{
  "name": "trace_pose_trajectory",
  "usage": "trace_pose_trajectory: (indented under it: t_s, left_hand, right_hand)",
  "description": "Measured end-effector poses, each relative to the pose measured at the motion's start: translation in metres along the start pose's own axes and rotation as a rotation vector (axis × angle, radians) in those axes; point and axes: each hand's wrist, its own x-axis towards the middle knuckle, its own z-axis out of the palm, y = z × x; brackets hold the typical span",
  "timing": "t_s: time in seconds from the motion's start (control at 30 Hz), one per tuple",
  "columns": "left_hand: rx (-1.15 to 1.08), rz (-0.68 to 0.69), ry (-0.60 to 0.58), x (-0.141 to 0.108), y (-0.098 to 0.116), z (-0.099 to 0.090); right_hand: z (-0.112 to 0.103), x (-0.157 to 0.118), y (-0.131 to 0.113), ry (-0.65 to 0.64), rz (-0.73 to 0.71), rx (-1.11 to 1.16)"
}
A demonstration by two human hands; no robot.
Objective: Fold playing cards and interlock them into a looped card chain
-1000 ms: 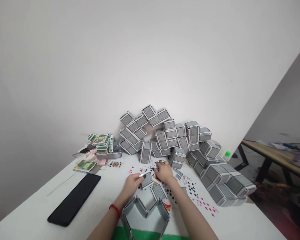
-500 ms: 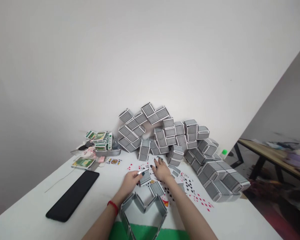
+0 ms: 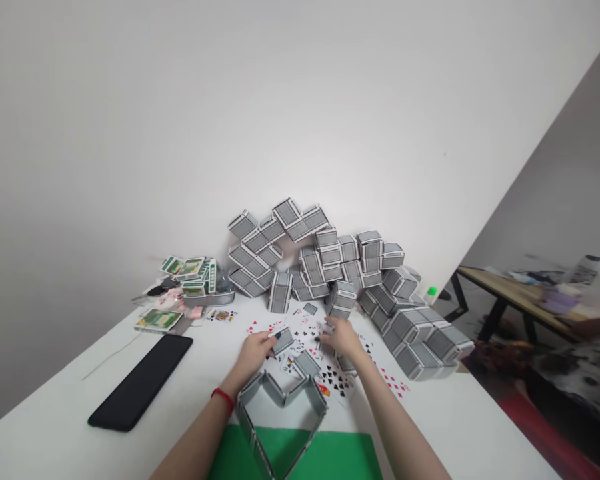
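My left hand (image 3: 255, 353) pinches a folded playing card (image 3: 283, 341), grey back up, above the loose cards. To its right, my right hand (image 3: 344, 339) reaches down among face-up playing cards (image 3: 336, 381), its fingers bent and apart; nothing shows between them. Another grey folded card (image 3: 307, 364) lies between the two hands. Nearer to me stands a heart-shaped frame (image 3: 246, 417) built from folded cards, partly over a green mat (image 3: 350, 453). A further grey card piece (image 3: 346, 363) is partly covered by my right wrist.
Stacked card blocks (image 3: 300, 230) form an arch along the wall and run down the right side (image 3: 415, 327). A black phone (image 3: 143, 383) lies at the left. Behind it are green card boxes (image 3: 191, 268). A person's patterned sleeve (image 3: 580, 373) shows at far right.
My right hand has shifted right across the cards. My left hand still holds the folded card. The view has turned slightly right, bringing another person into sight.
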Motion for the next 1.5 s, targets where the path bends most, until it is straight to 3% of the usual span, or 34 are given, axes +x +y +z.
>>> trace_pose_trajectory:
  t_s: [0.33, 0.57, 0.73, 0.97, 1.1, 1.17, 1.27, 1.33, 1.5]
  left_hand:
    - [-0.053, -0.057, 0.057, -0.001, -0.002, 0.001]
    - [-0.087, -0.047, 0.040, -0.003, 0.003, 0.003]
    - [-0.180, -0.014, 0.006, -0.003, 0.004, 0.002]
    - [-0.190, -0.007, -0.025, -0.001, -0.003, 0.000]
    - [-0.213, -0.006, -0.048, 0.001, -0.003, 0.000]
    - [-0.222, -0.007, -0.065, 0.002, -0.004, 0.000]
    - [-0.229, -0.006, -0.089, 0.002, -0.005, 0.001]
    - [-0.226, 0.002, -0.094, 0.002, -0.005, 0.001]
    - [-0.192, 0.034, -0.078, 0.000, -0.005, 0.004]
  right_hand:
    - [-0.010, -0.018, 0.019, 0.056, 0.179, 0.097]
    - [-0.019, -0.037, 0.000, 0.180, 0.231, -0.021]
    - [-0.014, -0.054, -0.022, -0.166, 0.146, -0.073]
    - [-0.012, -0.062, -0.014, -0.152, 0.197, -0.001]
    - [-0.019, -0.055, -0.015, -0.059, 0.112, 0.147]
    - [-0.014, -0.051, -0.023, -0.017, 0.087, 0.337]
    - [0.006, -0.049, -0.041, -0.067, 0.142, 0.982]
    - [0.021, -0.050, -0.053, -0.091, 0.153, 1.222]
    - [0.037, -0.058, -0.067, -0.068, 0.139, 1.357]
